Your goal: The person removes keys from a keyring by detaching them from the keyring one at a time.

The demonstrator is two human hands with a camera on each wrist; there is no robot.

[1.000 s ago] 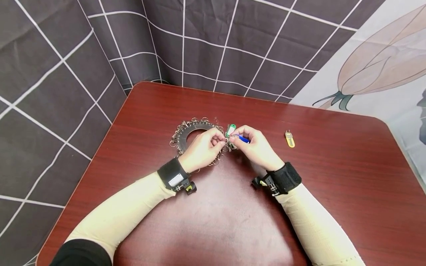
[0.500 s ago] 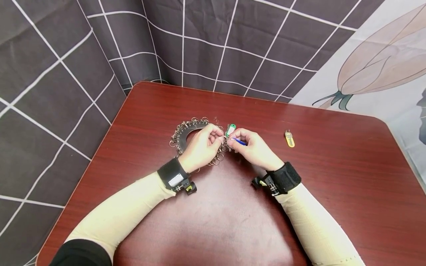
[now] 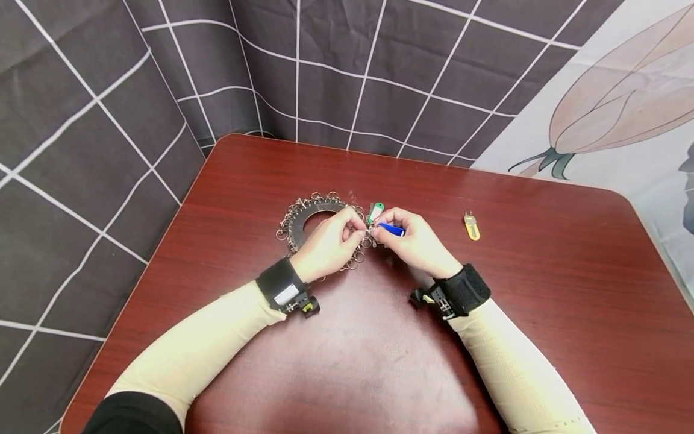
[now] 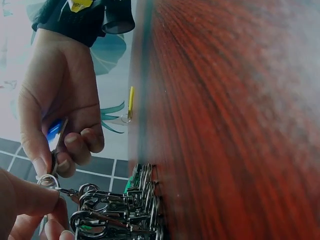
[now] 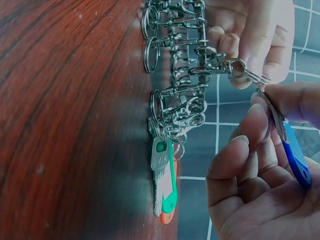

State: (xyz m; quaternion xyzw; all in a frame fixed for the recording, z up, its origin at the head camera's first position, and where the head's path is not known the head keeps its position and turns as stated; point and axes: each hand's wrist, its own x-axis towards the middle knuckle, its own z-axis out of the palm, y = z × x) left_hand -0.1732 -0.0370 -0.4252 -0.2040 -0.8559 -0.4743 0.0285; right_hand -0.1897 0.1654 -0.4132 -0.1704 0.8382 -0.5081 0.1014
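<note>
A flat dark ring-shaped key holder (image 3: 298, 227), edged with several metal clips and split rings, lies on the table. My left hand (image 3: 327, 242) reaches over its right side and pinches a split key ring (image 5: 256, 77) that hangs from one clip. Close beside it, my right hand (image 3: 416, 242) pinches a metal key (image 5: 276, 117) by its head, right at the split ring. A blue key tag (image 5: 297, 159) lies along that key, against the right palm. Whether the key's hole is threaded on the ring is hidden by the fingertips.
A silver key (image 5: 159, 172) with a green tag (image 3: 375, 211) hangs at the holder's right edge, an orange tag (image 5: 168, 217) behind it. A yellow-tagged key (image 3: 472, 227) lies farther right on the red-brown table (image 3: 553, 271). Dark gridded cloth (image 3: 336, 54) stands behind.
The blue tag has tilted in my right fingers and now shows its broad side again. Both hands have shifted only slightly, staying at the same spot over the holder.
</note>
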